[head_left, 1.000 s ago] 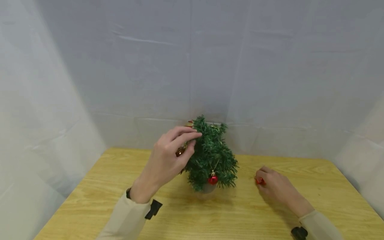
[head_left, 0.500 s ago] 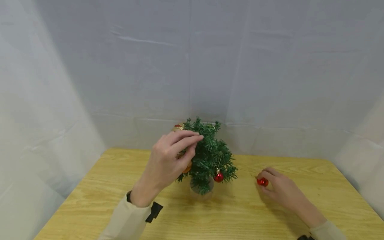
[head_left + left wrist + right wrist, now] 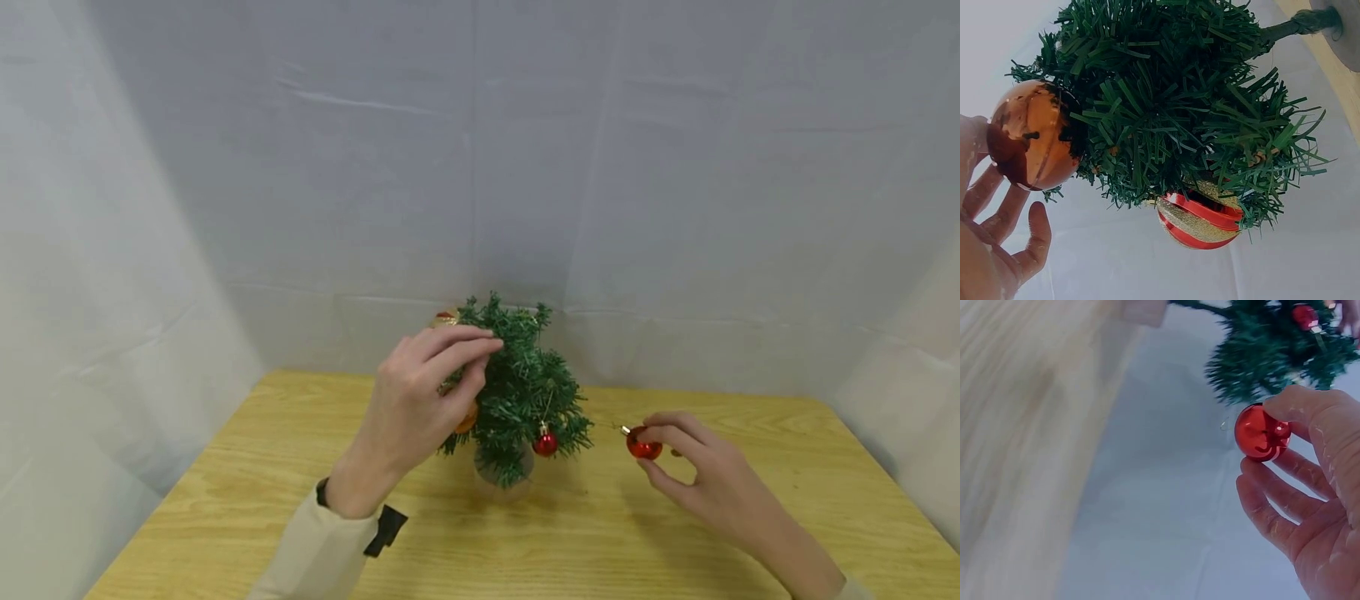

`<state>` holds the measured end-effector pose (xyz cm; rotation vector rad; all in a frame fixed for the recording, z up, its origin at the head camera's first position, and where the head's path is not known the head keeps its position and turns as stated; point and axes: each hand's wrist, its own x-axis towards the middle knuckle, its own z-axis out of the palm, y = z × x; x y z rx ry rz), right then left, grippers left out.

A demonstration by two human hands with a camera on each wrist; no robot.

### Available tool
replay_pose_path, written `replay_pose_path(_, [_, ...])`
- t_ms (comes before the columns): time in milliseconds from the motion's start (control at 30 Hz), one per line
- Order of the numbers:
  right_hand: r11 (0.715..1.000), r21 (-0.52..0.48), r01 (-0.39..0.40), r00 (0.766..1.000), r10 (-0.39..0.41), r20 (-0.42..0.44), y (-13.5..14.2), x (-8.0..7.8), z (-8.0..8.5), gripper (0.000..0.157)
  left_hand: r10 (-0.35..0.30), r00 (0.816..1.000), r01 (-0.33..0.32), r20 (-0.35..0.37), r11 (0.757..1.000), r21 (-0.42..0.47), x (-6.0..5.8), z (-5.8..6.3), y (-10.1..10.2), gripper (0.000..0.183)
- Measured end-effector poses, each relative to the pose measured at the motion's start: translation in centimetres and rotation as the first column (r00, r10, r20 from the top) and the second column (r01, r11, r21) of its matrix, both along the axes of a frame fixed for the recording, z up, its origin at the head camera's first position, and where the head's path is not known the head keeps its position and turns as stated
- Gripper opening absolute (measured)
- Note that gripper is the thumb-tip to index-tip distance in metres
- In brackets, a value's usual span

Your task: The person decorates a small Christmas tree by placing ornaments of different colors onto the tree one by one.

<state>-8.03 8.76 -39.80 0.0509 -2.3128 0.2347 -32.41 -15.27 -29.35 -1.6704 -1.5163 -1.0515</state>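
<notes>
A small green artificial Christmas tree [image 3: 517,375] stands upright on the table in the head view. My left hand [image 3: 423,392] is at its upper left, fingers bent against the branches. A shiny orange bauble [image 3: 1038,134] covers those fingertips in the left wrist view, so whether they pinch anything is unclear. Lower in that view hangs a red and gold striped bauble [image 3: 1200,215]. To the right of the tree, my right hand [image 3: 708,471] pinches a red bauble [image 3: 643,443] between thumb and fingers, its metal cap towards the tree. Another red bauble [image 3: 546,442] hangs on the front branches.
The tree's pale base [image 3: 504,467] rests on the yellow wood-grain table [image 3: 375,546]. Pale sheeting [image 3: 360,183] closes off the back and both sides of the table.
The tree has turned, and its hanging baubles have shifted. The right hand has raised the red bauble from the table and drawn it slightly left. The left hand has barely moved.
</notes>
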Motion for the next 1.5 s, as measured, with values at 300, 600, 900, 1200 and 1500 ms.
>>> replay_pose_path(300, [0.991,-0.055,-0.121,0.990,0.117,-0.079,-1.3,0.4,2.3,0.035,0.054,0.998,-0.054,0.017,0.998,-0.014,0.7,-0.2,0.0,0.022])
replay_pose_path(600, [0.973,-0.018,-0.230,0.952,0.221,-0.214,-2.3,0.3,3.7,0.031,0.093,0.995,-0.093,0.038,0.996,-0.013,1.1,-0.3,-0.1,0.023])
replay_pose_path(900, [0.952,-0.052,-0.300,0.920,0.275,-0.278,-3.3,0.4,4.7,0.030,0.006,0.995,0.014,-0.098,0.979,0.205,2.5,-0.6,0.4,0.020])
replay_pose_path(1200, [0.937,-0.033,-0.349,0.902,0.326,-0.282,-4.2,0.4,5.5,0.029,-0.043,0.994,0.047,-0.105,0.998,0.039,5.5,-3.0,0.4,0.012])
replay_pose_path(1500, [0.917,-0.019,-0.399,0.878,0.376,-0.296,-5.0,0.2,5.9,0.028,-0.011,0.995,0.010,-0.098,1.000,-0.013,6.9,-3.9,0.4,0.018])
